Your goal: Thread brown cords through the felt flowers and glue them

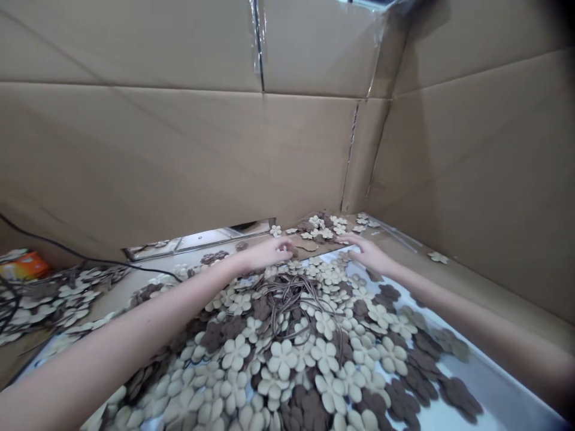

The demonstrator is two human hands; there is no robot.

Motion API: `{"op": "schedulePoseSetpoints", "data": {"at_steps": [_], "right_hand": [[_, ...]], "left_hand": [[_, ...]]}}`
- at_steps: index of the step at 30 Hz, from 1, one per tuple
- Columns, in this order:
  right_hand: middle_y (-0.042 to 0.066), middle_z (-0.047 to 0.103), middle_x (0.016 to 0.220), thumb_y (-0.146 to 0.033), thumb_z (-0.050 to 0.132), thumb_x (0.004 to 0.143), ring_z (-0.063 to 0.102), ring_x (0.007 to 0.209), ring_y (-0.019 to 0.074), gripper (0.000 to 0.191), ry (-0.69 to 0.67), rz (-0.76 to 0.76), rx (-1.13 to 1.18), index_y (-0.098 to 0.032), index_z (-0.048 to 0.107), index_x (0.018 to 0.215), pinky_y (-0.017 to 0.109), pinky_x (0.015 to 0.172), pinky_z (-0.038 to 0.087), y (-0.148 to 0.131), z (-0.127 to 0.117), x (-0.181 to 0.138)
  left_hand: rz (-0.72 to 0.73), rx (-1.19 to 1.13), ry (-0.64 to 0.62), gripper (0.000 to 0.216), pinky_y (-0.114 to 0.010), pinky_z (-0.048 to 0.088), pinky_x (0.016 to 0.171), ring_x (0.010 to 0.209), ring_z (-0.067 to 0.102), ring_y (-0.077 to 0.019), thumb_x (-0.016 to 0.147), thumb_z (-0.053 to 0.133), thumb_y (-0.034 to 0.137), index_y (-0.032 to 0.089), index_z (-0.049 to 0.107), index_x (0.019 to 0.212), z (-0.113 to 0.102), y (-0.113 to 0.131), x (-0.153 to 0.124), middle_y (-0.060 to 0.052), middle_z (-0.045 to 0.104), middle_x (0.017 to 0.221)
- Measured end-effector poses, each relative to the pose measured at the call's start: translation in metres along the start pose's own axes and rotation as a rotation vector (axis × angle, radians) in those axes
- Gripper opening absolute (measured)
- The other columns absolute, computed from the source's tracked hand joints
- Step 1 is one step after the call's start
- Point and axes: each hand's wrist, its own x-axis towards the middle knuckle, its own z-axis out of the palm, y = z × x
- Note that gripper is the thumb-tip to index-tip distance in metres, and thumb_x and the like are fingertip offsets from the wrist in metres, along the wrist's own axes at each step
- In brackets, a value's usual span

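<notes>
My left hand (268, 254) reaches in over the far edge of a pile of flower-shaped pieces (283, 358), cream and dark brown. Its fingers are curved, with a gap between thumb and forefinger, close to a brown piece; no held thing shows. Across from it, my right hand (372, 255) has its fingers stretched out and apart, above the pile's far right side. Between and beyond both hands lies a smaller heap of cream and brown flowers (321, 230) against the cardboard. A tangle of thin brown cords (290, 296) rests on top of the main pile.
Tall cardboard walls (179, 155) close off the back and right, with a low slot (197, 239) cut in the back one. More flower pieces (67, 302) and an orange packet (27, 265) lie at left. A black cable (90, 257) crosses there. A white surface (471, 383) shows at right.
</notes>
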Motion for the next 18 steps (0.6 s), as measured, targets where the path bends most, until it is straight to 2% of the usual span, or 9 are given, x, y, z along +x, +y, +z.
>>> {"op": "schedulePoseSetpoints", "data": {"at_steps": [4, 8, 11, 14, 18], "right_hand": [[0.007, 0.054, 0.13, -0.024, 0.048, 0.08, 0.049, 0.122, 0.0242, 0.038, -0.032, -0.007, -0.014, -0.023, 0.059, 0.116, 0.042, 0.107, 0.034, -0.03, 0.008, -0.045], [0.012, 0.046, 0.137, -0.033, 0.05, 0.082, 0.044, 0.126, 0.0295, 0.043, -0.044, 0.042, -0.068, -0.02, 0.056, 0.122, 0.047, 0.107, 0.032, -0.035, 0.017, -0.052], [0.016, 0.049, 0.134, -0.033, 0.046, 0.085, 0.046, 0.124, 0.0312, 0.044, -0.05, 0.042, -0.106, -0.016, 0.055, 0.124, 0.049, 0.106, 0.032, -0.034, 0.025, -0.033], [0.015, 0.048, 0.136, -0.035, 0.046, 0.086, 0.042, 0.127, 0.0301, 0.045, -0.104, -0.039, -0.124, -0.016, 0.054, 0.126, 0.048, 0.107, 0.031, -0.038, 0.037, -0.001], [0.013, 0.049, 0.137, -0.03, 0.04, 0.09, 0.04, 0.13, 0.0253, 0.042, -0.224, -0.164, -0.123, -0.016, 0.053, 0.127, 0.044, 0.109, 0.029, -0.049, 0.062, 0.049]], "left_hand": [[-0.047, -0.038, -0.035, 0.041, -0.03, 0.043, 0.095, 0.11, 0.058, -0.0218, 0.085, 0.046, 0.044, 0.019, 0.057, 0.116, 0.019, -0.004, -0.032, -0.007, 0.063, 0.122], [-0.077, -0.049, 0.037, 0.044, -0.034, 0.041, 0.097, 0.112, 0.056, -0.0241, 0.087, 0.04, 0.048, 0.017, 0.056, 0.115, 0.038, -0.014, -0.037, -0.009, 0.062, 0.123], [-0.074, -0.031, 0.092, 0.04, -0.038, 0.039, 0.099, 0.112, 0.055, -0.0255, 0.087, 0.042, 0.044, 0.016, 0.058, 0.111, 0.047, -0.016, -0.024, -0.011, 0.063, 0.119], [-0.049, -0.012, 0.123, 0.033, -0.043, 0.04, 0.098, 0.109, 0.057, -0.0237, 0.09, 0.046, 0.038, 0.015, 0.058, 0.11, 0.054, -0.009, -0.006, -0.011, 0.063, 0.115], [-0.002, 0.013, 0.08, 0.028, -0.044, 0.045, 0.09, 0.098, 0.061, -0.0208, 0.091, 0.05, 0.037, 0.014, 0.061, 0.104, 0.069, 0.01, 0.007, -0.008, 0.065, 0.105]]}}
